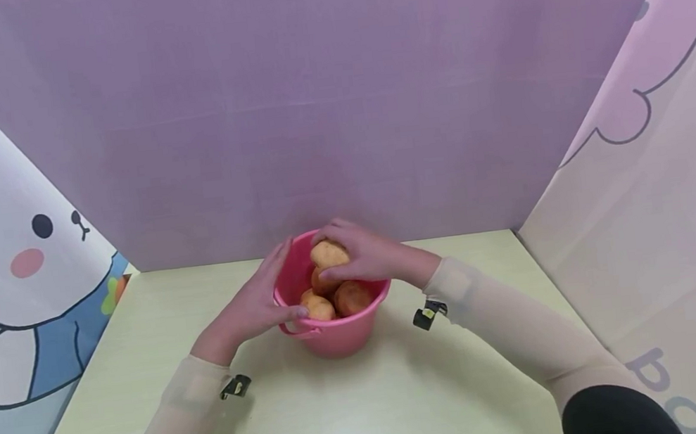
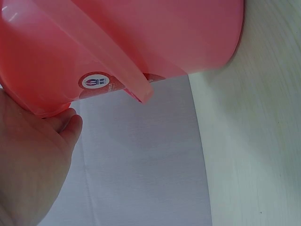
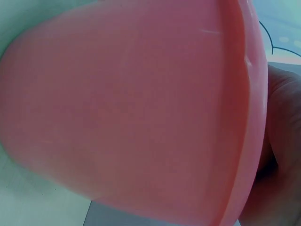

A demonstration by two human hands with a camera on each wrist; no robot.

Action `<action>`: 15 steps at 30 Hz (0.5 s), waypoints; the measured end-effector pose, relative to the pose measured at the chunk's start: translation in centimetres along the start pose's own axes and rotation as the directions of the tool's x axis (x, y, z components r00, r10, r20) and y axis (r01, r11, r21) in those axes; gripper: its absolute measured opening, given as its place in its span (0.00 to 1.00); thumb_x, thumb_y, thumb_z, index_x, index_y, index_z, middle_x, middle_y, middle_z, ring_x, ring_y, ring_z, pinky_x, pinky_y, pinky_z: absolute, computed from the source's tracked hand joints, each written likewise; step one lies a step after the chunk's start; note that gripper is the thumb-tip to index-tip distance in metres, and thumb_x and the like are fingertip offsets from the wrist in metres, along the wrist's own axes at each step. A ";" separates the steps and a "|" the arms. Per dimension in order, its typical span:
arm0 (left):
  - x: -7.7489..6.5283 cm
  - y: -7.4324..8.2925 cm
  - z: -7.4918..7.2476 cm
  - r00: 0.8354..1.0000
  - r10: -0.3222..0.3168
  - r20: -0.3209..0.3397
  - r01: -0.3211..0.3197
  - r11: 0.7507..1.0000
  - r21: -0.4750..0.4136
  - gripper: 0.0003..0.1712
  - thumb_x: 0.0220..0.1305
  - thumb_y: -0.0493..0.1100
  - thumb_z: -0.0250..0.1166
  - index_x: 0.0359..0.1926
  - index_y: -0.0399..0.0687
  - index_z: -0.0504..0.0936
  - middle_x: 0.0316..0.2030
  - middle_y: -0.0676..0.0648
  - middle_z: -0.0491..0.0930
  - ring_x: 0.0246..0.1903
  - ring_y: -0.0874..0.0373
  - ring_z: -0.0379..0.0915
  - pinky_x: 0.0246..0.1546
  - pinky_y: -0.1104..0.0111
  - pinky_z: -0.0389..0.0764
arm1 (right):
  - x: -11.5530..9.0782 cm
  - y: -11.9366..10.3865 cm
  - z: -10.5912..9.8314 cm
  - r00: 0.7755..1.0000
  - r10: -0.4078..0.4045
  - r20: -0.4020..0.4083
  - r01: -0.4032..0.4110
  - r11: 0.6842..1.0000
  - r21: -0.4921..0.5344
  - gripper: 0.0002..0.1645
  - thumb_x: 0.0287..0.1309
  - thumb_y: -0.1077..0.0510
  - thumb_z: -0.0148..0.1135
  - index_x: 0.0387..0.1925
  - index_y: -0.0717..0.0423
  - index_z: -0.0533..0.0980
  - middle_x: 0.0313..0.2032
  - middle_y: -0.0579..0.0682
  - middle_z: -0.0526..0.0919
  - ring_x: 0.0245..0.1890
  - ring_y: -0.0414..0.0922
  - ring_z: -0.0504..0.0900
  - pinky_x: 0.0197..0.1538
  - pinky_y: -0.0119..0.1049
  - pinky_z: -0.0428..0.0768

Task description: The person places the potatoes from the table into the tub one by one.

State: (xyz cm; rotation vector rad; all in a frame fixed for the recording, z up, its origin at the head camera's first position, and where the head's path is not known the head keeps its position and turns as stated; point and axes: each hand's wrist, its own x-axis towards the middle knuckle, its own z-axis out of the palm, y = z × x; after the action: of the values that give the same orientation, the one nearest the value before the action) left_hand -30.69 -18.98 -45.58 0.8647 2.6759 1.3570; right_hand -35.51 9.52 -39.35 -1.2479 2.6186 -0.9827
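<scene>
A pink bucket [image 1: 338, 338] stands upright on the table and holds several potatoes. My left hand [image 1: 255, 304] grips its left rim, with the thumb reaching over the front edge and the fingers along the far left side. In the left wrist view, fingertips meet the rim above the handle [image 2: 108, 52]. My right hand [image 1: 367, 250] reaches over the right rim and holds a pale potato [image 1: 329, 253] at the top of the bucket. Below it lie a pale potato [image 1: 317, 306] and a browner potato [image 1: 353, 298]. Another potato [image 1: 324, 283] is partly hidden by the right thumb.
The pale table [image 1: 368, 413] ends at a purple backdrop [image 1: 336, 105] just behind the bucket. Printed cloth panels stand at the left [image 1: 30, 279] and right [image 1: 672, 211].
</scene>
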 end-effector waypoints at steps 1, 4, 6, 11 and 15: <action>0.0 0.0 0.0 1.000 0.000 0.001 0.000 1.000 -0.004 0.75 0.58 0.59 0.86 0.92 0.66 0.42 0.88 0.48 0.47 0.81 0.39 0.58 0.66 0.43 0.83 | 0.1 0.0 0.1 1.000 0.002 0.001 -0.002 1.000 0.002 0.30 0.65 0.44 0.81 0.64 0.42 0.79 0.60 0.42 0.76 0.57 0.42 0.78 0.55 0.39 0.88; 0.0 -0.1 0.0 1.000 0.007 0.005 -0.007 1.000 -0.010 0.74 0.59 0.60 0.85 0.92 0.67 0.42 0.88 0.48 0.47 0.80 0.39 0.60 0.64 0.44 0.84 | 0.3 -0.1 0.2 1.000 -0.008 0.000 0.008 1.000 -0.004 0.30 0.65 0.45 0.81 0.64 0.43 0.79 0.61 0.42 0.76 0.58 0.41 0.77 0.56 0.39 0.87; 0.0 -0.1 0.0 1.000 0.011 0.003 -0.011 1.000 -0.009 0.75 0.58 0.60 0.86 0.92 0.66 0.43 0.88 0.48 0.47 0.80 0.39 0.60 0.64 0.45 0.84 | 0.5 -0.1 0.3 1.000 -0.021 -0.002 0.021 1.000 -0.012 0.30 0.66 0.45 0.80 0.65 0.43 0.79 0.62 0.42 0.77 0.58 0.41 0.77 0.57 0.38 0.87; -0.1 -0.1 0.0 1.000 0.010 0.000 -0.010 1.000 0.010 0.76 0.58 0.58 0.86 0.92 0.60 0.42 0.89 0.48 0.46 0.80 0.39 0.60 0.66 0.44 0.83 | 0.8 -0.4 0.5 0.999 -0.045 0.007 0.045 0.999 -0.019 0.30 0.67 0.43 0.79 0.65 0.44 0.79 0.63 0.42 0.77 0.58 0.40 0.78 0.58 0.37 0.86; -0.1 -0.1 -0.1 1.000 0.020 0.003 -0.020 1.000 0.015 0.76 0.58 0.58 0.86 0.92 0.60 0.41 0.89 0.48 0.46 0.80 0.39 0.59 0.67 0.42 0.82 | 1.1 -0.6 0.6 0.999 -0.050 0.017 0.050 0.999 -0.016 0.30 0.67 0.42 0.79 0.65 0.44 0.79 0.63 0.42 0.77 0.58 0.39 0.78 0.57 0.35 0.86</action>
State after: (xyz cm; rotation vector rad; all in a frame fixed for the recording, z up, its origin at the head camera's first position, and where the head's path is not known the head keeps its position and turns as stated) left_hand -30.68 -19.15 -45.61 0.8957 2.6860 1.3409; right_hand -35.64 8.13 -39.30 -1.3251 2.6005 -0.9563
